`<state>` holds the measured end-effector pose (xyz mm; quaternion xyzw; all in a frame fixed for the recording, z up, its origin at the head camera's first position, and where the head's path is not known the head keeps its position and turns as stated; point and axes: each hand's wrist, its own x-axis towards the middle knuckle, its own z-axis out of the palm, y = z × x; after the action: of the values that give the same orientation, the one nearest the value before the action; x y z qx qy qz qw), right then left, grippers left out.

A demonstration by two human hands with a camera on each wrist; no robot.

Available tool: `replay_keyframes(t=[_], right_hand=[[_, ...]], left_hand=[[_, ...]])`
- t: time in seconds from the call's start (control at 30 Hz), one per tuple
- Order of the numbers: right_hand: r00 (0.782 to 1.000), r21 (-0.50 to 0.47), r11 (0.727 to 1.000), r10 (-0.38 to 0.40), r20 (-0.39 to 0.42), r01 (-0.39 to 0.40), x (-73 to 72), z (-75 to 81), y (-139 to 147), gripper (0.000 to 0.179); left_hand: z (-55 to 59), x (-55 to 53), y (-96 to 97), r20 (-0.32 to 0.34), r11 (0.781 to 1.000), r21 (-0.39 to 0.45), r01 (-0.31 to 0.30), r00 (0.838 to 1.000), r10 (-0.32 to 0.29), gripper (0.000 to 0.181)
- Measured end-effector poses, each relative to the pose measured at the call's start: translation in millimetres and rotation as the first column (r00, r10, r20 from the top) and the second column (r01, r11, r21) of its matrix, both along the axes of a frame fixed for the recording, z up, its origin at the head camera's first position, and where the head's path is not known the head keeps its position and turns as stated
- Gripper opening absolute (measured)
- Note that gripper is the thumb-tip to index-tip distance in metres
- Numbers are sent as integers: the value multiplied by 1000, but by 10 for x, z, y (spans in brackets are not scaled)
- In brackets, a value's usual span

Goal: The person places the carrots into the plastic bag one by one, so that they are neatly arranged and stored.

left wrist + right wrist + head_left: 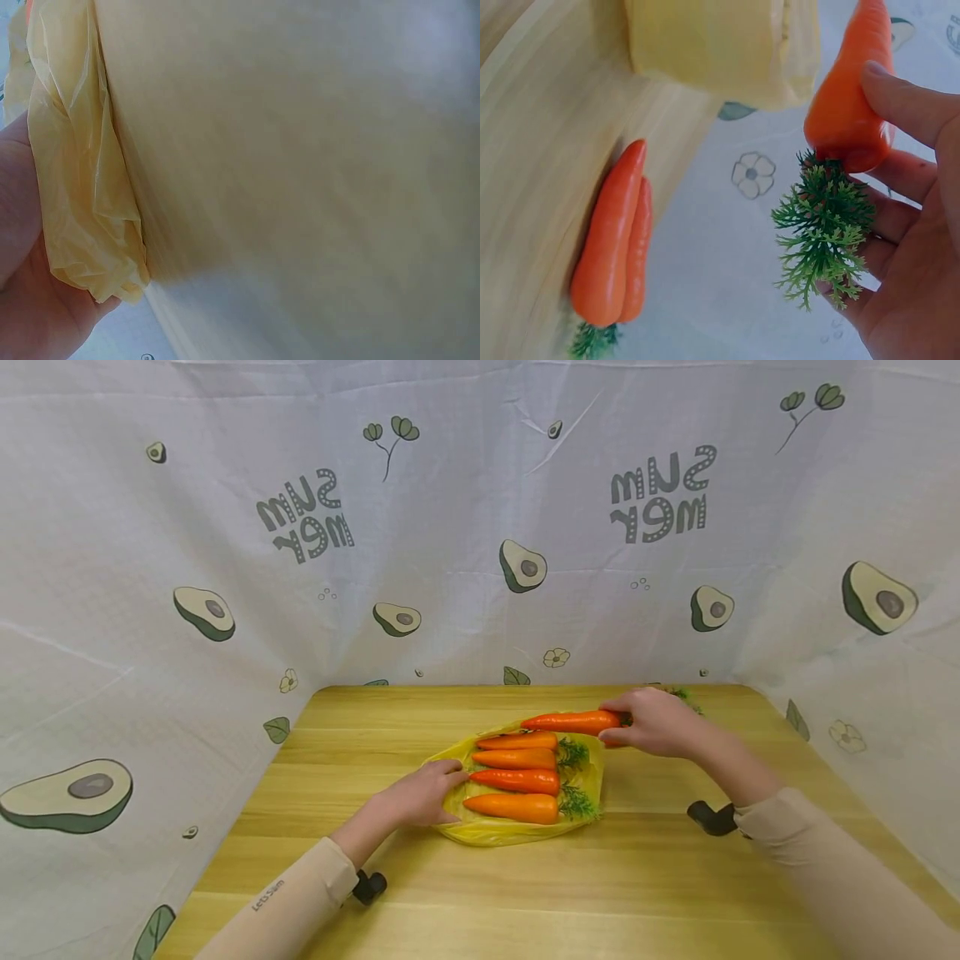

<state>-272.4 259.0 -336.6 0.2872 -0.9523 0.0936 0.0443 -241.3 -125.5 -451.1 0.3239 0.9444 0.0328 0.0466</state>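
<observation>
My right hand (660,722) pinches an orange carrot (573,722) by its thick end, thumb on one side and fingers on the other. Green leaves (825,225) hang from that end in the right wrist view. The carrot's tip lies over the far edge of a yellow plastic bag (487,835). Several more carrots (517,781) lie side by side on the bag, leafy ends to the right. At the bag's left end, my left hand (423,793) grips the gathered plastic, which covers part of the palm in the left wrist view.
Two loose carrots (607,247) lie together near the table's edge in the right wrist view; in the head view the right hand mostly hides them. The wooden table (465,893) is bordered by a white cloth (450,510) printed with avocados.
</observation>
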Motion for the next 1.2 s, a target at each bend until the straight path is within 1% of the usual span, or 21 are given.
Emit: replay_keyframes(t=[0.13,0.27,0.4,0.6,0.87,1.07,1.2], right_hand=[[1000,-5,1000,27,3,-27,-17,-12,-92,44],[999,0,999,45,16,-45,-36,-31,-176,49],[999,9,999,43,23,-44,-55,-65,-257,51],[998,21,998,63,19,-63,-80,-105,-388,49],[997,70,995,67,38,-69,-119,-134,-567,51],[996,88,994,64,62,-69,-164,-189,-620,45],[996,94,993,61,61,-67,-188,-240,-617,27]], left_hand=[[9,1,2,2,1000,-3,0,1000,0,76],[14,0,1,6,1000,-8,-5,1000,5,77],[16,-1,2,8,1000,-12,-7,1000,7,77],[25,7,4,13,1000,-4,-9,1000,9,76],[23,7,6,14,1000,-13,-11,1000,11,76],[29,5,15,20,1000,-11,-16,1000,16,77],[27,2,23,21,1000,-10,-17,1000,17,76]])
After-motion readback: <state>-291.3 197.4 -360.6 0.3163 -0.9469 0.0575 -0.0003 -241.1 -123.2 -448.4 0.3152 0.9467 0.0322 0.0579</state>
